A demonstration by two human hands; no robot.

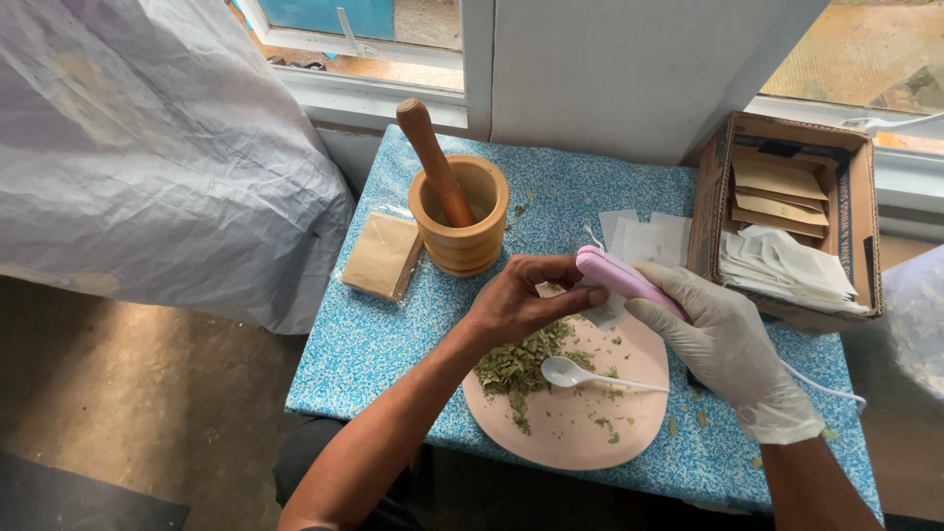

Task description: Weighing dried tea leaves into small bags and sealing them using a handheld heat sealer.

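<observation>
Over pink plate [590,433], above blue speckled tablecloth [374,334]: gloved right hand [728,344] clamped round pink handheld sealer [624,278]. Bare left hand [521,295] pinched small white sachet [600,310] at sealer's tip. Dried green leaves [516,369] and white spoon [580,374] lay on plate. Wooden mortar [460,231] with pestle [435,157] stood behind.

I see a makeshift home workshop for packing herbs: a small worktop [383,334] in blue cloth under windows [393,39], with mortar [460,221], dried leaves [516,366] and a box [787,211] of sachets.

bare left hand [519,295] pinching, gloved right hand [725,339] gripping
</observation>
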